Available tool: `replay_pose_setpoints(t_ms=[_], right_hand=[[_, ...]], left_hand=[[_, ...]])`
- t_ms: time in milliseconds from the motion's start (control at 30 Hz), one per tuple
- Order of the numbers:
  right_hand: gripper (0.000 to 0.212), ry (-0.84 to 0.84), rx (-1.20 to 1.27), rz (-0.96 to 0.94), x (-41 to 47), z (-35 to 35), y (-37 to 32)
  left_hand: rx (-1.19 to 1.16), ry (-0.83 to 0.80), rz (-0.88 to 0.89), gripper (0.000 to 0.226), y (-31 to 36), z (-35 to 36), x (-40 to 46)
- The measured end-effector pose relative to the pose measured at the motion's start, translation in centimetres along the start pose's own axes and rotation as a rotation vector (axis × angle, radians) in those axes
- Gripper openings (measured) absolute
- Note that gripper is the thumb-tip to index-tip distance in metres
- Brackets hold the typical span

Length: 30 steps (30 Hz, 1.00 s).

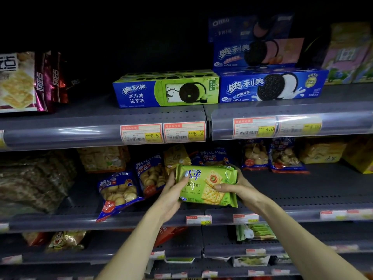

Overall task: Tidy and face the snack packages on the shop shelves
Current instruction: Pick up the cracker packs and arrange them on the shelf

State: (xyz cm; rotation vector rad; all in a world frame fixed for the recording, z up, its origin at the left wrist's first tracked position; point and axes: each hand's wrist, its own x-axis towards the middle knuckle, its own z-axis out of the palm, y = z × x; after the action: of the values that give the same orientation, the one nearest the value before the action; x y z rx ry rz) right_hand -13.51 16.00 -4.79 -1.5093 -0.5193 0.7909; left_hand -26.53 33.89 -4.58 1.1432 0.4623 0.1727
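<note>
While both hands' fingers grip a green cracker pack (207, 185), left hand (173, 194), right hand (238, 188).

Grey shelves (302, 190) bearing snack packages (119, 190)

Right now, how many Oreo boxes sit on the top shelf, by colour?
Green box: 1
Blue-and-white box: 1
Blue-and-pink boxes: 2, stacked, the upper one dim
Total: 4

dim overall; top and corners near black. glare streaks on price rail (290, 126). wide-angle bowing and blur at edges.
</note>
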Motion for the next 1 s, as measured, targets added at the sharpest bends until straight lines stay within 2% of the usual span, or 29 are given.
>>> replay_pose_setpoints(t_ms=[67, 167, 233, 267, 367, 433, 533, 667, 800, 1000], right_hand=[[0.125, 0.019, 0.006, -0.005, -0.1, -0.2, 0.0], [0.119, 0.045, 0.001, -0.019, -0.5, -0.5, -0.2], [0.115, 0.064, 0.0, -0.019, -0.7, -0.9, -0.1], [0.115, 0.075, 0.0, -0.015, -0.8, -1.1, -0.1], [0.127, 0.115, 0.004, 0.013, -1.3, -1.8, 0.2], [0.13, 0.132, 0.019, 0.027, -1.6, -2.4, 0.3], [0.129, 0.171, 0.055, 0.033, -2.1, -3.3, 0.3], [0.117, 0.215, 0.059, -0.012, -2.8, -3.9, -0.3], [0.118, 0.258, 0.084, -0.032, -3.0, -4.8, -0.3], [0.122, 0.291, 0.111, -0.014, -3.3, -5.3, -0.1]], left_hand=[[0.018, 0.004, 0.011, 0.073, 0.0, 0.2, 0.0], [0.016, -0.002, 0.01, 0.073, 0.1, 0.2, 0.0], [0.013, -0.006, 0.003, 0.056, 0.2, 0.1, 0.4], [0.041, 0.003, 0.018, 0.054, 0.4, 0.0, 0.5], [0.138, 0.199, 0.068, 0.074, 0.8, -0.8, 1.2], [0.202, 0.374, 0.123, 0.058, 1.1, -1.8, 1.8], [0.276, 0.5, 0.168, 0.036, 1.5, -3.2, 3.0], [0.305, 0.53, 0.079, 0.021, 1.7, -4.1, 4.1], [0.398, 0.529, 0.044, 0.015, 1.7, -4.5, 4.9], [0.568, 0.537, 0.019, 0.018, 1.8, -4.3, 5.3]])
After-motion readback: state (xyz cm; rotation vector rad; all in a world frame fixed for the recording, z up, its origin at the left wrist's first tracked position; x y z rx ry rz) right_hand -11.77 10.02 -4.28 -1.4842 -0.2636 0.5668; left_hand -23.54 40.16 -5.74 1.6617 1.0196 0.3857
